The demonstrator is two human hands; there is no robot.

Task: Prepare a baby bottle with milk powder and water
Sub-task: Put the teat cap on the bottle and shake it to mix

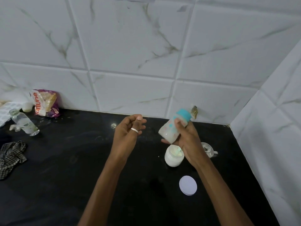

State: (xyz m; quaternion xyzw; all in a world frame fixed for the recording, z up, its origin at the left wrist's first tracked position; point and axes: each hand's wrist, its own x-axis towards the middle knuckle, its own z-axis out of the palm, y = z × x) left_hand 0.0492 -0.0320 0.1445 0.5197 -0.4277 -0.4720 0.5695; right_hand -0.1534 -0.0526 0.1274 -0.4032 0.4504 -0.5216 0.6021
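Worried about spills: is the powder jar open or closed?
Open. The jar stands uncovered; a white lid lies apart on the counter.

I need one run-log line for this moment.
right hand: grips baby bottle, tilted, capped | left hand: holds nothing | powder jar: open, lid on counter

Both bare forearms reach forward from the lower edge of the view, side by side. The left hand [128, 129] is raised with its palm turned inward and its fingers loosely curled, holding nothing, thumb tip uppermost. The right hand [187, 141] is at a similar height, apart from the left, with its fingers wrapped round a tilted baby bottle [169, 130].
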